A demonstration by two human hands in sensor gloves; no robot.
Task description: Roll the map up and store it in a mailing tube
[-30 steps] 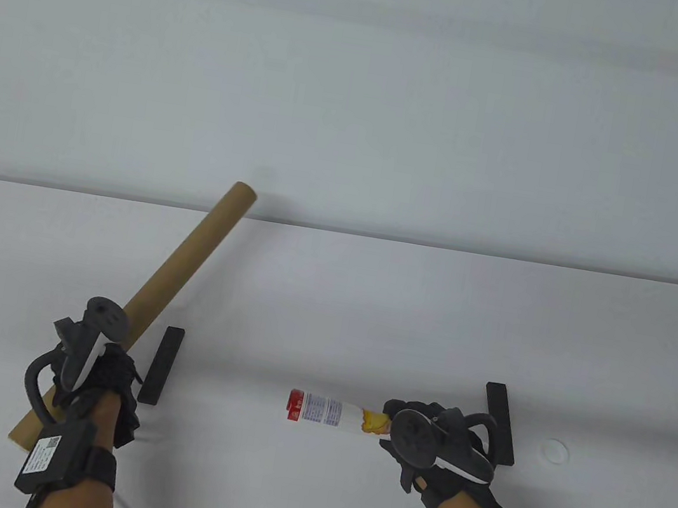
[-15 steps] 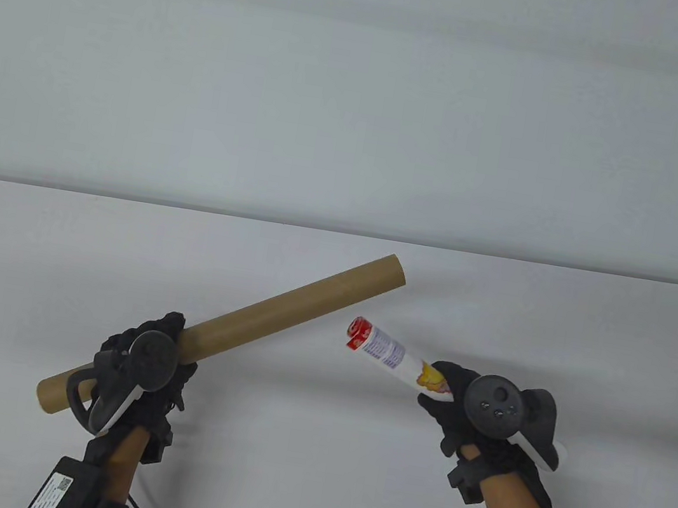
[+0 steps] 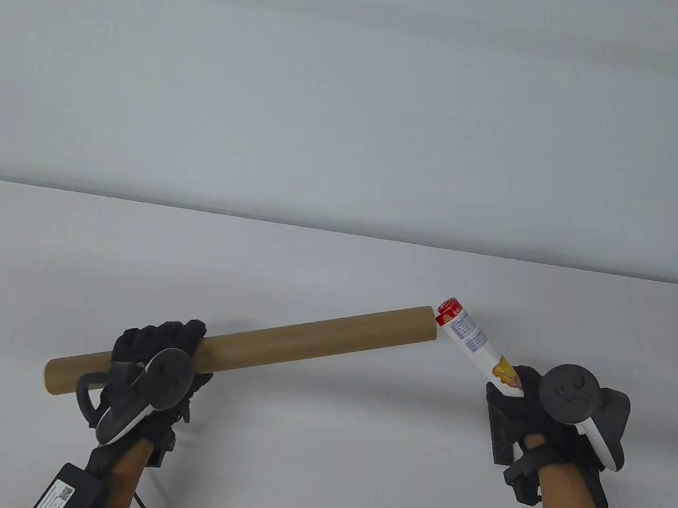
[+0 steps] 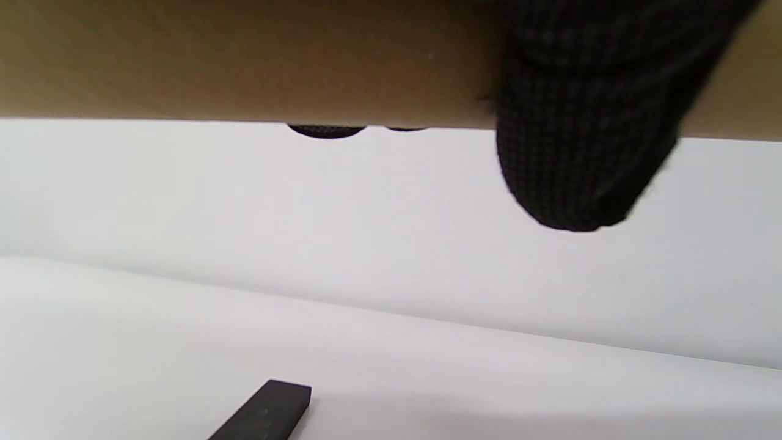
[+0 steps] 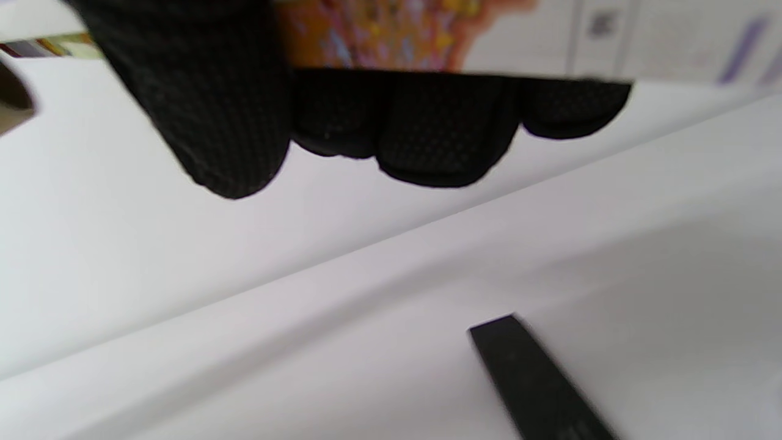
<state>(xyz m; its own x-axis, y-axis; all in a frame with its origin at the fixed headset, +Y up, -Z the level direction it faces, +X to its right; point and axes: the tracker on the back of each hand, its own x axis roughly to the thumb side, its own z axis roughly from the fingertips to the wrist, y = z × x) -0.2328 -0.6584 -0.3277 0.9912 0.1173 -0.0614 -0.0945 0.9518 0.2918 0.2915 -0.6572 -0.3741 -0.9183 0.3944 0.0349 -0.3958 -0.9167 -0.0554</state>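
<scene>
My left hand [image 3: 160, 345] grips a long brown cardboard mailing tube [image 3: 299, 341] near its left end and holds it above the table, its far end pointing up to the right. My right hand [image 3: 525, 396] grips the rolled map [image 3: 473, 343], white with a red tip and a yellow patch. The map's red tip sits right beside the tube's open right end. In the left wrist view the tube [image 4: 244, 61] crosses the top with a gloved finger [image 4: 580, 140] over it. In the right wrist view my fingers [image 5: 427, 122] wrap the map [image 5: 550, 36].
The white table [image 3: 307, 455] lies below both hands. A black bar [image 3: 500, 434] lies on the table under my right hand, and it also shows in the right wrist view [image 5: 537, 379]. Another black bar [image 4: 266, 412] shows in the left wrist view.
Both hands lifted their loads off the table. The tube swung from pointing away to pointing right. The map rose and moved right, and its red tip now meets the tube's end.
</scene>
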